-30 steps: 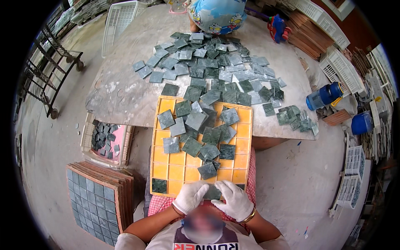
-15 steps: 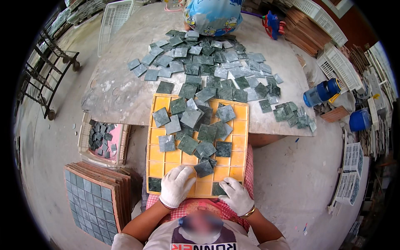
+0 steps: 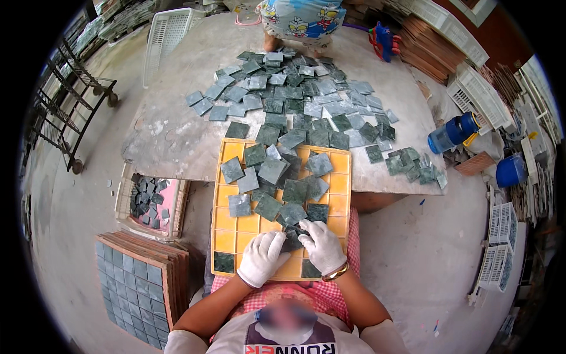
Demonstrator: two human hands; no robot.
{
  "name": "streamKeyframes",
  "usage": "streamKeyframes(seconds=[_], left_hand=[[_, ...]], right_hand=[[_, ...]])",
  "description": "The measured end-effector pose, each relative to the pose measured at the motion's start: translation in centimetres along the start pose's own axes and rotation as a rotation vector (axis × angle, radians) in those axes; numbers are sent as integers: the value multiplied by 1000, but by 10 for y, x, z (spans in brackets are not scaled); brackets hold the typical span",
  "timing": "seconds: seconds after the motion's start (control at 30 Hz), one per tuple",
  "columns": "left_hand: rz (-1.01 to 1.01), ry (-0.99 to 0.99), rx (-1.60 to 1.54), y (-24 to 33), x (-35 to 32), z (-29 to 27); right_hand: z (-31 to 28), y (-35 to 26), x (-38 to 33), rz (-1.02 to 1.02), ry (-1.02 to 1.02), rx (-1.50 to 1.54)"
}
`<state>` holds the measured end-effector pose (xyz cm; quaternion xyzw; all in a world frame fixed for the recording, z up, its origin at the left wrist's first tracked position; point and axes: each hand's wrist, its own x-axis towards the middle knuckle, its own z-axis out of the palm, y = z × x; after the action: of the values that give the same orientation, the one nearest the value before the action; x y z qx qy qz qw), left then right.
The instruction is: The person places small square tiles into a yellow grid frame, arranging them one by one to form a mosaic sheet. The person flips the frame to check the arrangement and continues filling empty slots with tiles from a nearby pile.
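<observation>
A yellow gridded tray (image 3: pixel 224 220) rests over my lap, its far side against the table. Loose square dark-green stone tiles (image 3: pixel 269 206) lie heaped across its middle and far part. One tile sits in each near corner, the left-corner tile (image 3: pixel 224 261) and the right-corner tile (image 3: pixel 310 269). My left hand (image 3: pixel 262 258), in a white glove, has its fingers curled against the left edge of a dark stone tile (image 3: pixel 291 241). My gloved right hand (image 3: pixel 322 248) pinches the same tile from the right. The fingertips are partly hidden.
A big pile of tiles (image 3: pixel 289 91) covers the table (image 3: pixel 171 118). Someone in blue patterned clothing (image 3: pixel 303 23) is at its far edge. Left of me are a crate of tiles (image 3: pixel 124 203) and stacked tiled boards (image 3: pixel 132 283). A blue jug (image 3: pixel 453 133) stands at right.
My right hand has left the tile in the near right corner and moved up and left to the loose tile. The left hand has shifted right toward it. The view has tilted slightly.
</observation>
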<state>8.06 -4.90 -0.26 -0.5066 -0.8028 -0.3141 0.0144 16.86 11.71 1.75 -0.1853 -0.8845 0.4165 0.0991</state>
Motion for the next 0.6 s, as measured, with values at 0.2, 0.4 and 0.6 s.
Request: streamKeyframes(seconds=[0.2,0.4,0.6], left_hand=[[-32,14,-4,5,3,-8],[-338,-76,-243,-10,-8,-64],[-816,-295,-1370,-31,-40,-82]], right_hand=[[-3,-6,0,278,-24,329],[-27,0,-11,597,-111,639],[-8,-6,-26,-3,-274,39]])
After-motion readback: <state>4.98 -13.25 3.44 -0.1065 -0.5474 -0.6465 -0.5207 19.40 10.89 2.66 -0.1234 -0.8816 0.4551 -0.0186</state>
